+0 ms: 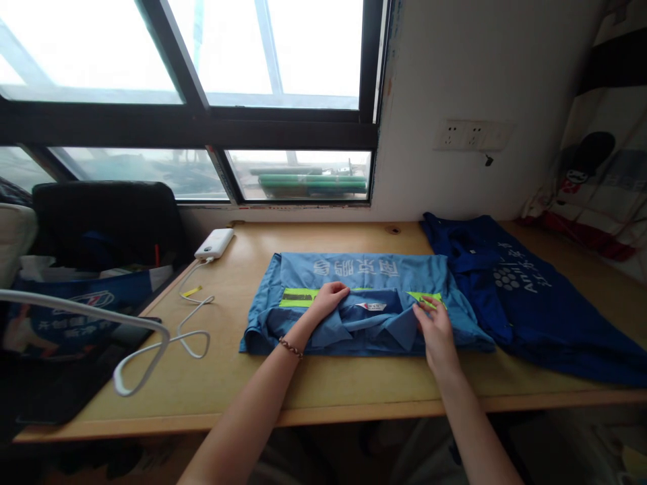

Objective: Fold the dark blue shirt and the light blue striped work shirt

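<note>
A light blue work shirt [354,276] with neon-yellow stripes and white lettering lies folded on the wooden table [242,384]. My left hand [328,298], a bead bracelet on its wrist, rests on the shirt by the left yellow stripe, fingers curled and pressing the cloth near the collar. My right hand [435,325] lies on the shirt's right side near the other yellow stripe, its fingers pinching the fabric edge. The collar with a small white label shows between both hands.
A dark blue garment [526,296] with white print lies spread to the right. A white power bank [215,242] with its cable [195,316] sits at the left rear. A white hanger [136,364] juts over the left edge. A black chair stands under the window.
</note>
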The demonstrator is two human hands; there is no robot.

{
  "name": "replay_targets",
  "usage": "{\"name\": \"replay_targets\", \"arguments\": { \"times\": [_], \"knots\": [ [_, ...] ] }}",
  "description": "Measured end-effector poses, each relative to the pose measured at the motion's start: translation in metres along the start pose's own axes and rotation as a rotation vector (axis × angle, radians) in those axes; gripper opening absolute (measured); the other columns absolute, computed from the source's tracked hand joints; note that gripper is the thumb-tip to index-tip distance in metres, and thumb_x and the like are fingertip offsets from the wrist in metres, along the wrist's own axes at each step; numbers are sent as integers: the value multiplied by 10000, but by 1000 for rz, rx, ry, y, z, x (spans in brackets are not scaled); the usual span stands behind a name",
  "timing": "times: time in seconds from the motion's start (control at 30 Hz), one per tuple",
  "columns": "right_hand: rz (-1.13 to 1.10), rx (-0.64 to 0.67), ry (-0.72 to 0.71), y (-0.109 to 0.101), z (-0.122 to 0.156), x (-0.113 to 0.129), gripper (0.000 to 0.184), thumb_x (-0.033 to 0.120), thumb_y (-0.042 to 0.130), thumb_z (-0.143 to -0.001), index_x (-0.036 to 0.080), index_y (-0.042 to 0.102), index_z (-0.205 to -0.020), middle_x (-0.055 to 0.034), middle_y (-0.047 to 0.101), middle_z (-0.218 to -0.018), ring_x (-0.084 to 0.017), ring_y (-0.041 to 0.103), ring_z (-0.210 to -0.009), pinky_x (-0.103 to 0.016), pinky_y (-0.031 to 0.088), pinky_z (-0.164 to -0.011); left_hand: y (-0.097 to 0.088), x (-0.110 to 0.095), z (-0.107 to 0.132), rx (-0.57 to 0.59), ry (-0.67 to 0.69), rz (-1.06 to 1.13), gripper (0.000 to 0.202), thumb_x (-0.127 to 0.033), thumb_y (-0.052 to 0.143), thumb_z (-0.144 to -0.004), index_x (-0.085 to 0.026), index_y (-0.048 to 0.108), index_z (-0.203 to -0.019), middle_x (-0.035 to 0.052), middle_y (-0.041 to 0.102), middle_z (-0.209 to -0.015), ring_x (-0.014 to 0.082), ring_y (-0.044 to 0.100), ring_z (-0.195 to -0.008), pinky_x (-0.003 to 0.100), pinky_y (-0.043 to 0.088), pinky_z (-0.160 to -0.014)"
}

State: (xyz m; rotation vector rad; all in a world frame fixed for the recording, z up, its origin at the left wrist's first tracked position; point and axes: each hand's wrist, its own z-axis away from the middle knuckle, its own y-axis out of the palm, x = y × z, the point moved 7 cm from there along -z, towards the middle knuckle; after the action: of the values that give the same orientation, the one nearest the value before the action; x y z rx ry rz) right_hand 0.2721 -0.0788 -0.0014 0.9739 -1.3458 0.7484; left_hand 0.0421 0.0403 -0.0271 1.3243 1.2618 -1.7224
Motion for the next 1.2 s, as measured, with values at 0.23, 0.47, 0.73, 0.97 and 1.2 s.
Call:
{"name": "replay_targets", "arguments": {
  "times": [0.23,0.47,0.73,0.97,1.2],
  "knots": [
    [948,467,-798,45,37,56,261,256,548,-767,262,545,-1028,-58,533,-1082,-280,370,-1130,-520,245,-965,-21,-83,36,-233,367,-447,213,-362,515,-752,-192,620,-825,70,581,-952,207,496,-925,314,351,-834],
    [1226,847,-1085,68,52,46,62,205,508,-796,188,550,-753,-44,555,-755,-201,496,-810,-382,377,-802,37,-83,93,396,562,-706,289,-379,640,-667,-240,625,-920,28,599,-858,174,533,-779,258,356,-694],
    [1123,1044,-1109,73,54,40,289,371,433,-837,173,554,-664,-26,545,-585,-138,483,-586,-246,302,-549,17,-64,101,225,549,-781,247,-384,461,-811,-187,609,-807,39,566,-747,146,505,-734,250,333,-679],
    [1015,1137,-709,87,23,1,405,464,453,-798,161,548,-547,12,511,-490,-89,432,-468,-211,291,-489,37,-76,98,121,590,-1001,358,-412,390,-837,-166,585,-665,56,562,-776,182,493,-822,332,355,-761],
    [1078,866,-868,72,18,28,596,513,469,-768,157,393,-1239,-130,408,-1272,-256,346,-1167,-407,296,-950,56,-84,110,90,671,-1045,496,-418,349,-851,-172,335,-1281,89,379,-1322,220,271,-1244,392,231,-999]
  ]
}}
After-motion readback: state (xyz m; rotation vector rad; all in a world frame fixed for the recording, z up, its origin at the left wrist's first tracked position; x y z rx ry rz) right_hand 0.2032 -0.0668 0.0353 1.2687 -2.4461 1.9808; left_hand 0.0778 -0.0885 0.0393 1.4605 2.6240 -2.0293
